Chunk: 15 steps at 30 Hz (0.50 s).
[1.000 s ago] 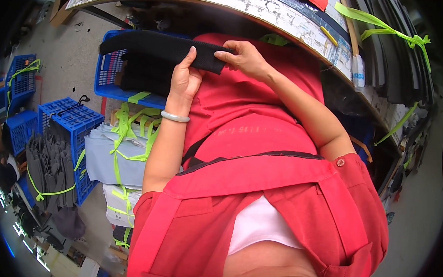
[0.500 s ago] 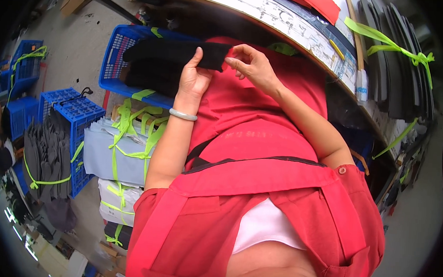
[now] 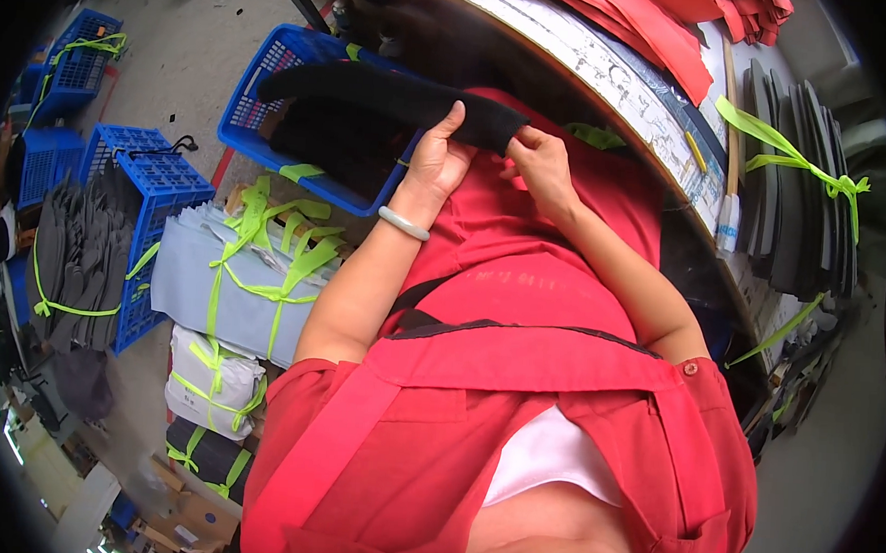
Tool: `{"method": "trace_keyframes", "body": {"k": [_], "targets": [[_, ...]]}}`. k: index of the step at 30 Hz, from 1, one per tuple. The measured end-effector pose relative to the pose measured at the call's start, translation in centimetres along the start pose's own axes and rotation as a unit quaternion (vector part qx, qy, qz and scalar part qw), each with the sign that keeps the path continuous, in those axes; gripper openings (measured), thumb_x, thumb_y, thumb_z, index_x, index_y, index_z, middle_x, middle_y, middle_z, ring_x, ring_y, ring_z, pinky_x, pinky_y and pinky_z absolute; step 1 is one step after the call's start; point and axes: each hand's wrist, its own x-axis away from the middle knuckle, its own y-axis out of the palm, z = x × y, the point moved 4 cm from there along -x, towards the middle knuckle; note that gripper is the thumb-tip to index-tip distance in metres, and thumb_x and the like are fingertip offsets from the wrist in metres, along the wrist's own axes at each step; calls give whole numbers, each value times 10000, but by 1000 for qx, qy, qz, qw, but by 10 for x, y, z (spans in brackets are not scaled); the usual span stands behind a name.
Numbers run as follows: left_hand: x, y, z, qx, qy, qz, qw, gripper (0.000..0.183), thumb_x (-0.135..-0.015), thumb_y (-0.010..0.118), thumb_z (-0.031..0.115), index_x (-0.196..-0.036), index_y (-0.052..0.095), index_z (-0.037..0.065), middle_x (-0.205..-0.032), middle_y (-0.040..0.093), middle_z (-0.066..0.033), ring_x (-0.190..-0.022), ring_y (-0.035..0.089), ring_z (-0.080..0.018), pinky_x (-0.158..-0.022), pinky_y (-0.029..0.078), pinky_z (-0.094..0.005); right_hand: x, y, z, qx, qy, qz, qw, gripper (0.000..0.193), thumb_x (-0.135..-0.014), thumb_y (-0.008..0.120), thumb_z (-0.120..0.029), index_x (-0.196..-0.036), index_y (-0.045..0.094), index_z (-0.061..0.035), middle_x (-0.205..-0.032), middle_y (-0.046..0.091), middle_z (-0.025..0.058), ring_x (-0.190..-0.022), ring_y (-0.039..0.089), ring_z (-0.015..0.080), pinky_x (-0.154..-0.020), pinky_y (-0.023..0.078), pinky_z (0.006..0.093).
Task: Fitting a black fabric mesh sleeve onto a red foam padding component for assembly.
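A long strip of black fabric-like material (image 3: 383, 91) stretches from above the blue crate to my lap. My left hand (image 3: 437, 166), with a pale bangle at its wrist, supports the strip from below, thumb pressed on top. Its other fingers are hidden under the material. My right hand (image 3: 543, 170) pinches the strip's right end, fingertips curled together. Beneath the strip's left part is the blue plastic crate (image 3: 238, 131), with more black pieces (image 3: 335, 141) lying in it. My red apron (image 3: 556, 222) spreads under both hands.
A worn white table (image 3: 594, 69) with red pieces (image 3: 665, 53) runs along the upper right. Tied grey sheets (image 3: 770, 153) stand beyond it. To the left are a grey-blue bundle (image 3: 203, 264), a white package (image 3: 207, 374) and another blue crate (image 3: 157, 181) beside dark grey pieces (image 3: 79, 247).
The strip and both hands have shifted right in view, and more of the strip's length now shows. My right fingers have closed onto its end. The view itself has turned somewhat.
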Motion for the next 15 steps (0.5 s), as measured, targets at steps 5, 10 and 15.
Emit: {"method": "trace_keyframes", "body": {"k": [5, 10, 15], "targets": [[-1, -5, -1, -51, 31, 15, 998, 258, -913, 639, 184, -1102, 592, 14, -1091, 643, -104, -1060, 602, -234, -996, 463, -397, -6, 2, 17, -57, 175, -28, 982, 215, -813, 554, -46, -933, 665, 94, -776, 659, 98, -626, 653, 161, -536, 522, 263], [-12, -33, 84, -25, 83, 33, 996, 376, -936, 583, 332, -1069, 605, -19, -1078, 652, -159, -1051, 616, -296, -967, 480, -442, -8, -8, 10, -50, 125, -24, 991, 188, -807, 619, -72, -916, 677, 70, -745, 666, 65, -616, 637, 121, -553, 492, 249], [-11, -79, 110, -59, 149, 158, 974, 276, -932, 596, 264, -1040, 623, 11, -1022, 665, -155, -987, 634, -296, -946, 498, -444, 15, -2, -15, -58, 74, -47, 994, 216, -815, 673, -138, -960, 699, 20, -762, 654, -13, -692, 528, 36, -631, 433, 211]]}}
